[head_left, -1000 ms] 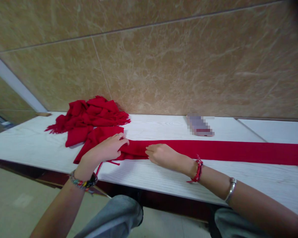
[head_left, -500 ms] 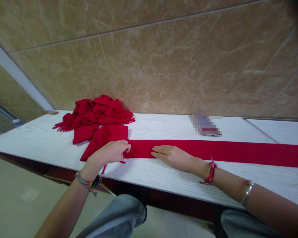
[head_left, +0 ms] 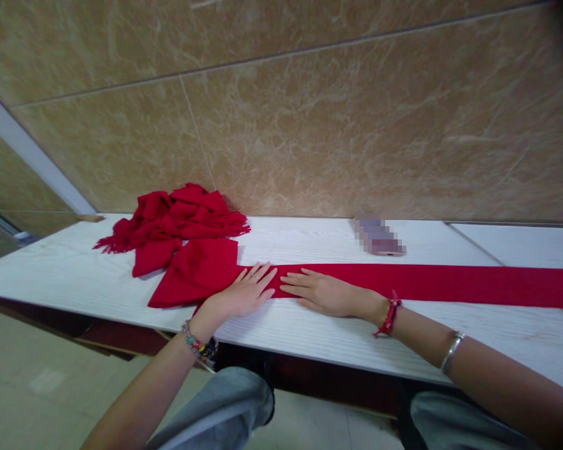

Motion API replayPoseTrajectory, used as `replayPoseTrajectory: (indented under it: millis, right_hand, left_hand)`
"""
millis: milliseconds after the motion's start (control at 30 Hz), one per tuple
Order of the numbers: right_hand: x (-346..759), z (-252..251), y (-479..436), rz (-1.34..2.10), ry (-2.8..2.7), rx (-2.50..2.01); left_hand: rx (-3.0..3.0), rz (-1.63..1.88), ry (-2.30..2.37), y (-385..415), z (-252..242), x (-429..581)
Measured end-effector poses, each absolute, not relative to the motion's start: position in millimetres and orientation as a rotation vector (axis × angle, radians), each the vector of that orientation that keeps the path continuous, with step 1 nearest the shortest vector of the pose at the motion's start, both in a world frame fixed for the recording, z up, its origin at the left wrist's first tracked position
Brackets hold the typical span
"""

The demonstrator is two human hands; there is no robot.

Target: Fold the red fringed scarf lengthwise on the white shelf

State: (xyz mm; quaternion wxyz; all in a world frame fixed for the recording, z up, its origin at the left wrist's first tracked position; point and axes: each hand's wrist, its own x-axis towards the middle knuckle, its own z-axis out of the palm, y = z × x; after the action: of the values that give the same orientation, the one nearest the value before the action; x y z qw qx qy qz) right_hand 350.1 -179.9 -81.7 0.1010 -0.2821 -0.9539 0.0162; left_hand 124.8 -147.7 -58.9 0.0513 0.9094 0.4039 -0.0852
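A long red scarf (head_left: pixel 450 285), folded into a narrow band, runs along the white tabletop and out past the right edge of view. Its left end spreads into a wider folded part (head_left: pixel 201 269). My left hand (head_left: pixel 246 292) lies flat on the band beside that wider part, fingers spread, a ring on one finger. Just to its right my right hand (head_left: pixel 321 292) rests on the same band with its fingers stretched out toward the left. Neither hand grips the cloth.
Against the wall a crumpled red fringed scarf (head_left: pixel 178 215) is heaped at the back left. A phone (head_left: pixel 380 237), blurred out, lies behind the band. The white table (head_left: pixel 309 340) has its front edge above my knees. A tan tiled wall (head_left: pixel 333 125) closes off the back.
My left hand has moved right from the edge of the wider part, and its curled fingers have opened out flat. My right hand stays on the band, fingers a little more spread.
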Motion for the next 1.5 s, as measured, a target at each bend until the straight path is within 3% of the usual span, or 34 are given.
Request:
replayPoseTrajectory:
  millis: [267, 467, 900, 1167, 1500]
  right_hand:
    - [360.4, -70.7, -186.3, 0.186, -2.796, -0.978]
    - [348.2, -77.7, -185.2, 0.075, -2.614, -1.243]
    - [432.6, -82.1, -207.7, -0.041, -2.552, -1.531]
    - [429.7, -76.7, -207.2, -0.117, -2.526, -1.557]
    - [615.0, -101.2, -257.6, -0.504, -2.543, -1.955]
  left_hand:
    - [2.779, -0.407, 1.264, -152.2, -54.8, 132.5]
    - [2.789, -0.274, 1.252, -154.1, -65.2, 153.6]
    - [2.711, -0.513, 1.327, -149.4, -49.1, 167.6]
    - [2.801, -0.302, 1.140, -156.5, -54.1, 256.0]
    - [2.764, -0.636, 1.082, -151.7, -46.4, 267.2]
